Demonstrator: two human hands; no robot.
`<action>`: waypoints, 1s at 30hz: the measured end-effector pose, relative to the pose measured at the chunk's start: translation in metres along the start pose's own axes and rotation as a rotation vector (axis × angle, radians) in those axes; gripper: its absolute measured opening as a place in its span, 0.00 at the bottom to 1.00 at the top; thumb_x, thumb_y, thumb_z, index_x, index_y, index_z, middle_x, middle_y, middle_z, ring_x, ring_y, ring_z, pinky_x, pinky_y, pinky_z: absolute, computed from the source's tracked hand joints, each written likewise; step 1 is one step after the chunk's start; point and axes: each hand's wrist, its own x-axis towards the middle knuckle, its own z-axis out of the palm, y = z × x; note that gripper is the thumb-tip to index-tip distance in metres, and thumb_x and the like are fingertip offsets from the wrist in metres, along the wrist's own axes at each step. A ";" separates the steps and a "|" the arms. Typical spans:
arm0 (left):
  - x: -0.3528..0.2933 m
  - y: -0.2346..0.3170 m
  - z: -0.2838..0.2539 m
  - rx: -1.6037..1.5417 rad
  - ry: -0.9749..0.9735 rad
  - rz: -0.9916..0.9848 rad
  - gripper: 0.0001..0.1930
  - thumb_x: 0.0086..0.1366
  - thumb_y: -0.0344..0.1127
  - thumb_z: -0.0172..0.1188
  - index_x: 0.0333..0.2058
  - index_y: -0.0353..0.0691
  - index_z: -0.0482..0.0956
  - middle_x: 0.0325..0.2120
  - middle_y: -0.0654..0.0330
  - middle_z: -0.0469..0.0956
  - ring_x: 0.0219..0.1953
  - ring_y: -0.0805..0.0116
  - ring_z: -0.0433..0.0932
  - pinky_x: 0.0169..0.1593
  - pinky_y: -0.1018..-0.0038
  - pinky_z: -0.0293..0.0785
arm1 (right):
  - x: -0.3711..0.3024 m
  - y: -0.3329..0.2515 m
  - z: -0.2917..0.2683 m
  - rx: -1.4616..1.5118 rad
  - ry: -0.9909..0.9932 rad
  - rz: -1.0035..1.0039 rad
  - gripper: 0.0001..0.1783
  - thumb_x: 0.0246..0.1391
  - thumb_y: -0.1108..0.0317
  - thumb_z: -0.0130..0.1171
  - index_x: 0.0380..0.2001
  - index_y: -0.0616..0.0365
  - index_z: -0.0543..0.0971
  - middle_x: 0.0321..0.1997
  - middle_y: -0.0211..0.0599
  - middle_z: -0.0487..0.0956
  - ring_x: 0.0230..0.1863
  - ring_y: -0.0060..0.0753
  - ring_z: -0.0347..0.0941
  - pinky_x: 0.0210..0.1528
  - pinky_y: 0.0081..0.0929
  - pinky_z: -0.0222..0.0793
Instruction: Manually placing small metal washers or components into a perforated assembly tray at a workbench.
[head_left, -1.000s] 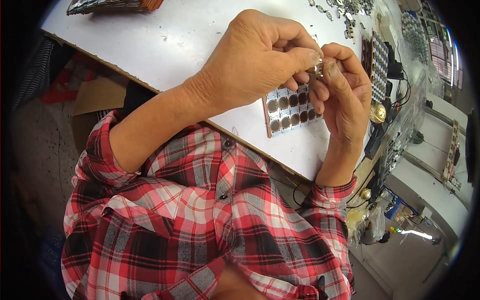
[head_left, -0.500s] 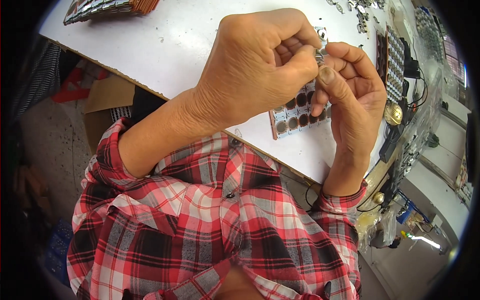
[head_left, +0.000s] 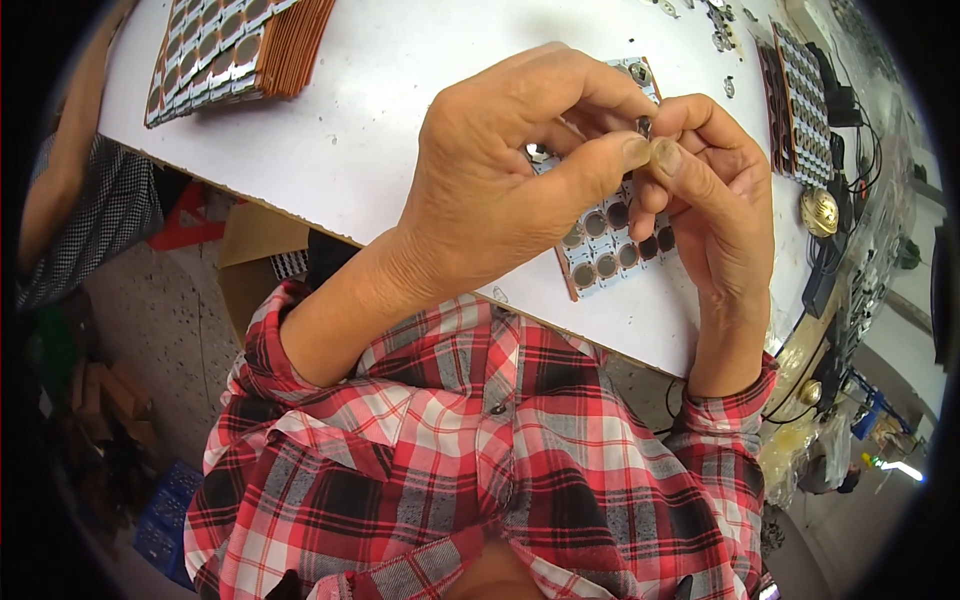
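Note:
My left hand (head_left: 500,180) and my right hand (head_left: 722,200) meet above the table, thumb tips almost touching. Pinched between their fingertips is a small shiny metal piece (head_left: 643,126), mostly covered, so its full shape cannot be made out. Below them lies a light-blue circuit board panel (head_left: 618,287) with rows of dark round discs (head_left: 607,265). My hands hide much of it. At the panel's far end sits a small metal clip (head_left: 640,72). Another shiny metal part (head_left: 538,153) shows through the gap between my left thumb and fingers.
A tall stack of similar panels (head_left: 290,55) stands far left on the white table (head_left: 370,130). More panels (head_left: 800,105) stand at the right, near a round gold-coloured object (head_left: 819,212) and black cables. Loose metal pieces (head_left: 722,30) lie at the back. Another person's arm (head_left: 60,170) shows at the left.
The whole view has shifted, showing more of the left stack and another person's arm. Both hands still pinch the small metal piece, now turned differently; my left fingers have opened a wider gap.

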 end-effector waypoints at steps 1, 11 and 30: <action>0.001 -0.002 -0.001 0.206 0.004 0.123 0.13 0.65 0.20 0.66 0.48 0.29 0.82 0.40 0.56 0.85 0.40 0.72 0.84 0.45 0.79 0.83 | 0.000 0.000 -0.002 -0.006 0.001 -0.002 0.13 0.62 0.71 0.66 0.46 0.68 0.79 0.32 0.37 0.83 0.25 0.22 0.81 0.27 0.23 0.84; -0.001 -0.001 0.001 0.238 0.043 0.168 0.13 0.65 0.21 0.68 0.48 0.29 0.81 0.41 0.55 0.84 0.41 0.71 0.84 0.47 0.76 0.82 | 0.002 -0.001 -0.003 0.163 -0.050 0.050 0.14 0.59 0.72 0.68 0.46 0.67 0.80 0.33 0.37 0.83 0.26 0.22 0.81 0.28 0.23 0.84; -0.003 0.006 0.002 -0.081 0.024 -0.019 0.11 0.66 0.18 0.63 0.47 0.27 0.79 0.39 0.55 0.83 0.39 0.75 0.83 0.43 0.81 0.81 | -0.003 -0.001 0.007 -0.058 0.047 -0.179 0.09 0.58 0.78 0.64 0.41 0.67 0.77 0.36 0.40 0.82 0.23 0.19 0.76 0.22 0.16 0.74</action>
